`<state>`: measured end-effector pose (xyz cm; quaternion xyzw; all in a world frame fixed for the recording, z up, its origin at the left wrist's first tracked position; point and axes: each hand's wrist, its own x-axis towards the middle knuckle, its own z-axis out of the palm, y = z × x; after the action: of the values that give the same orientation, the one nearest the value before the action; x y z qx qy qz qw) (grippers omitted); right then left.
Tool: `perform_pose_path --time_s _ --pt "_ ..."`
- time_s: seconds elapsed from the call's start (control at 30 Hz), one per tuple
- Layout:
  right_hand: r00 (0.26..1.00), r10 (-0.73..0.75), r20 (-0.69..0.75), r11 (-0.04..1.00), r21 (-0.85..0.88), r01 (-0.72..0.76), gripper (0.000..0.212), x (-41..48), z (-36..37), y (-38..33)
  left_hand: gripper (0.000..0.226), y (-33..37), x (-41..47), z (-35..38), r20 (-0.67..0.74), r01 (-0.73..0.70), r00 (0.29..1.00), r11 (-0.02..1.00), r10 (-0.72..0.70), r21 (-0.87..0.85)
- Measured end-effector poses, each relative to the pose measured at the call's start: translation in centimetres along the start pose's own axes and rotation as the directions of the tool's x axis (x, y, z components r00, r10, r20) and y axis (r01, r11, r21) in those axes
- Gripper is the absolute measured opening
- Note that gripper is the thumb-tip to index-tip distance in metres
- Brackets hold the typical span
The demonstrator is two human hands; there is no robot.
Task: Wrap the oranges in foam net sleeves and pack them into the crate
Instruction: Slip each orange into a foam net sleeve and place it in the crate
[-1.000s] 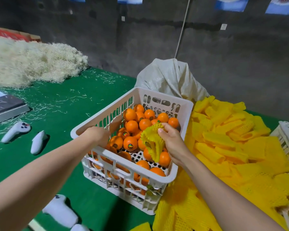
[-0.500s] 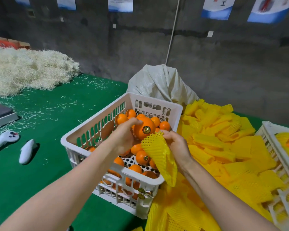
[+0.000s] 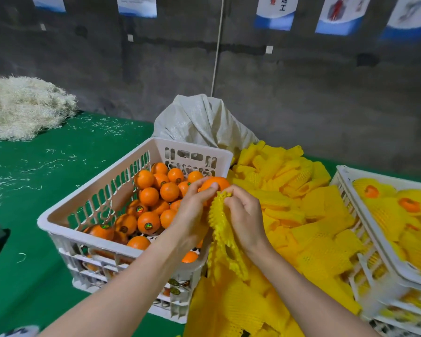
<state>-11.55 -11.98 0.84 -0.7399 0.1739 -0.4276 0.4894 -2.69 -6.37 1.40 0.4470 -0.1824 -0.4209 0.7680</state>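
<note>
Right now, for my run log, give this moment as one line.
left hand: holds orange | right hand: pinches sleeve | orange: not yet sleeved

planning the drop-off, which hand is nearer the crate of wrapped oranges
Right. The right hand, pinching the net sleeve, is nearer that crate; the left hand, holding an orange, is over the other crate.

wall poster, character "工" readable

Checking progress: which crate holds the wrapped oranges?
The right crate; its oranges sit in yellow sleeves, while those in the middle crate are bare.
</note>
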Motion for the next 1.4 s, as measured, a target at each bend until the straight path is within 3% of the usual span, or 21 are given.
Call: perform_pose_path --time_s 0.1,0.27,0.37,0.5,0.6,0.7,0.77,0.8,0.87,0.93,1.0,1.13,1.23,1.3,1.4 --pt "0.997 -0.034 -0.076 0.998 -0.049 0.030 0.018 -0.6 -0.4 0.4 0.027 -0.7 -0.1 0.8 0.009 -0.075 0.997 0.992 0.075 0.097" --pt "0.998 0.036 -0.053 0.998 0.052 -0.033 0.017 -1.0 -1.5 0.3 0.021 -1.4 -0.1 1.6 0.018 -0.215 0.975 0.922 0.221 0.322" --pt "0.997 -0.016 -0.077 0.999 -0.040 0.013 0.018 -1.3 -2.2 0.1 0.017 -2.1 -0.2 2.2 0.001 -0.248 0.964 0.904 0.265 0.349" --pt "0.963 -0.206 -0.172 0.942 -0.302 0.148 0.017 -1.8 -2.1 -0.1 0.008 -3.3 -0.2 3.6 -0.090 -0.307 0.936 0.914 0.341 0.267" --pt "0.931 -0.228 -0.286 0.941 -0.309 0.135 0.018 -1.4 -3.0 -0.1 0.009 -3.7 -0.4 3.6 -0.124 -0.335 0.916 0.898 0.381 0.285" --pt "0.944 -0.181 -0.274 0.963 -0.247 0.112 0.011 -0.5 -4.3 -0.6 0.019 -3.4 -0.5 3.5 -0.077 -0.244 0.960 0.941 0.268 0.235" --pt "0.965 -0.078 -0.250 0.981 -0.192 0.030 0.018 0.5 -5.0 -0.7 0.047 -2.8 -0.6 3.6 0.032 -0.101 0.995 0.981 0.097 0.166" --pt "0.970 -0.021 -0.240 0.988 -0.155 -0.017 0.019 0.9 -5.4 -0.7 0.061 -2.6 -0.6 3.6 0.094 -0.024 0.996 0.986 0.009 0.163" --pt "0.971 0.069 -0.229 0.993 -0.081 -0.090 0.019 1.3 -6.0 -0.6 0.069 -2.1 -0.5 3.4 0.214 0.074 0.970 0.981 -0.112 0.180" --pt "0.965 0.133 -0.225 0.991 0.006 -0.135 0.023 1.3 -6.4 -0.4 0.067 -1.9 -0.5 3.0 0.302 0.111 0.941 0.982 -0.154 0.155" --pt "0.959 0.168 -0.229 0.985 0.081 -0.153 0.030 1.2 -6.7 -0.4 0.083 -2.2 -0.3 2.9 0.326 0.128 0.932 0.986 -0.156 0.106" --pt "0.935 0.100 -0.340 0.992 -0.041 -0.121 0.026 0.8 -6.4 -0.1 0.055 -3.6 -0.6 4.1 0.297 0.186 0.943 0.978 -0.151 -0.093" --pt "0.934 -0.020 -0.357 0.973 -0.221 -0.063 0.015 -0.3 -5.6 0.7 0.044 -4.3 -0.3 4.9 0.317 0.314 0.926 0.885 -0.205 -0.345" --pt "0.941 -0.046 -0.336 0.967 -0.252 -0.043 0.016 -0.5 -5.7 1.1 0.047 -4.4 -0.3 5.1 0.308 0.317 0.927 0.885 -0.213 -0.340" --pt "0.945 0.048 -0.323 0.989 -0.119 -0.091 0.023 0.6 -6.8 1.3 0.049 -4.0 -0.1 5.1 0.265 0.323 0.931 0.901 -0.249 -0.290"
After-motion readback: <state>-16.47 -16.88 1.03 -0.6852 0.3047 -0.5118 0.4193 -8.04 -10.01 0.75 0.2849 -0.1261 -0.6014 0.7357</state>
